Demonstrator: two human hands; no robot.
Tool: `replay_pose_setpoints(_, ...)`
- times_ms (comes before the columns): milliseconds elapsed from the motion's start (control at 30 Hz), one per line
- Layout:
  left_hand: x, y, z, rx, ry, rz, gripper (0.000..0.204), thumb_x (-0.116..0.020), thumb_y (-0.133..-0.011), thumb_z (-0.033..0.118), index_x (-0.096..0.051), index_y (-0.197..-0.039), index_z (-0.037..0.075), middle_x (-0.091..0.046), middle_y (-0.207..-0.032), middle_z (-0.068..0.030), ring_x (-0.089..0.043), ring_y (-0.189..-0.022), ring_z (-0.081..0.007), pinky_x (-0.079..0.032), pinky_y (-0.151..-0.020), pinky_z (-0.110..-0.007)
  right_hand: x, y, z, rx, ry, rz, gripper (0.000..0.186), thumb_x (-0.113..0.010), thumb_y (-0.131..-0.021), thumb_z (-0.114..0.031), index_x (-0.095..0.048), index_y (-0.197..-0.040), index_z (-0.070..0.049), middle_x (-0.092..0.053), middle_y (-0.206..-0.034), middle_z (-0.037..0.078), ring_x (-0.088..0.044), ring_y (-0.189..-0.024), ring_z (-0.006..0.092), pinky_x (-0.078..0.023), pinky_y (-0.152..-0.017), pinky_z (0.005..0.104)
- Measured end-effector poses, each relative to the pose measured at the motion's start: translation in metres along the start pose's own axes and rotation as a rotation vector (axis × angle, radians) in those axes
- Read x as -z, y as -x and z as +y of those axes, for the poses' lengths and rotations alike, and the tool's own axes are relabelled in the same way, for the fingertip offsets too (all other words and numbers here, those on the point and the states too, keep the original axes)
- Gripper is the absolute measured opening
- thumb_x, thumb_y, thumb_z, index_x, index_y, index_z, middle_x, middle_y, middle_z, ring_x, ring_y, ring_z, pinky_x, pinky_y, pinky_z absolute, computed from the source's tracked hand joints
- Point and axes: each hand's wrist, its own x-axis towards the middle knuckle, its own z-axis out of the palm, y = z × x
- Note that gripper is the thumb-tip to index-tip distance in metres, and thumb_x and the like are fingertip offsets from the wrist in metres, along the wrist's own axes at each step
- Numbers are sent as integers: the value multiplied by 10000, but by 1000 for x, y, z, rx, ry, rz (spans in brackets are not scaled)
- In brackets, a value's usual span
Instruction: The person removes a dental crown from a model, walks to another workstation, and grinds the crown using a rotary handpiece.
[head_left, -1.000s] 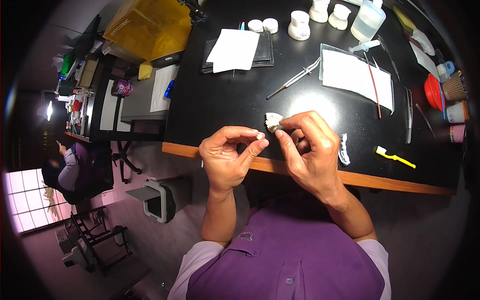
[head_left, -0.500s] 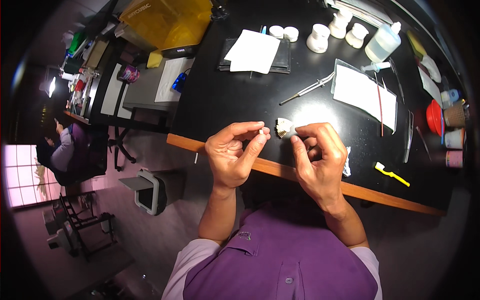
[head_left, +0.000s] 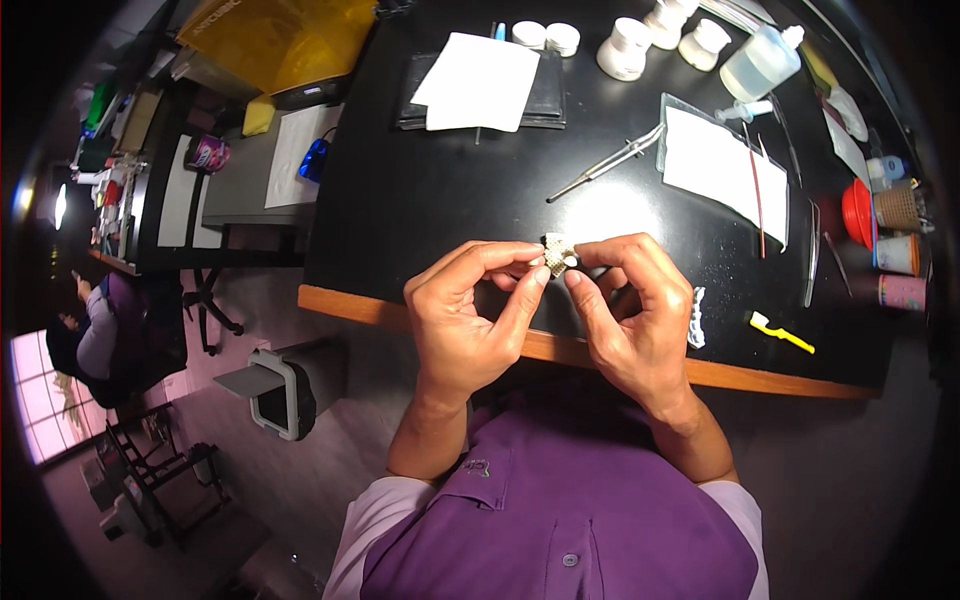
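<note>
I look down on the big black work table with a brown wooden front edge [head_left: 600, 352], and I keep both hands just over that edge, near my purple shirt. On the table, well away from my hands, lie a white sheet of paper on a dark pad [head_left: 478, 82], a clear tray with a white sheet in it [head_left: 722, 165], and long thin metal tweezers [head_left: 606, 164]. A small yellow and white brush [head_left: 781, 333] lies to the right, near the edge. My left hand [head_left: 468, 315] has its thumb and first finger pinched close on one side of the small pale bumpy piece, like a tiny tooth model [head_left: 558, 254]. My right hand [head_left: 630, 310] pinches the other side with its fingertips, the other fingers curled in. The little piece sits up in the air between both hands, above the table. To do this well, I think I should hold it softly, keep my hands steady and low, and turn it slowly so it does not slip and drop.
</note>
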Motion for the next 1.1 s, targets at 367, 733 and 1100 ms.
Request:
replay_pose_setpoints(367, -9, -8, 6, 33, -194, -29, 174, -803, -822, -68, -771, -982, -7, -774, -889, -77, -650, -722, -61, -431, -606, -194, 1, -3, 3, 34, -40, -34, 118, -775, -837, 38, -737, -938, -9, -690, -887, 100, -652, -713, 183, -502, -583, 291)
replay_pose_setpoints(733, -5, -7, 5, -12, -184, -42, 189, -811, -801, -76, -780, -969, 6, -775, -870, -63, -610, -676, -61, -403, -584, -206, 1, -2, 1, -1, -77, -28, 126, -784, -819, 53, -723, -913, -5, -705, -856, 97, -666, -710, 200, -520, -631, 310)
replay_pose_setpoints(1100, -9, -3, 5, -46, -72, 21, 188, -773, -804, -116, -767, -963, -16, -766, -870, -77, -573, -669, -43, -384, -573, -192, 11, 9, 12, -60, -250, 26, 104, -733, -790, 69, -673, -830, -6, -662, -761, 35, -548, -558, 42, -370, -465, 214)
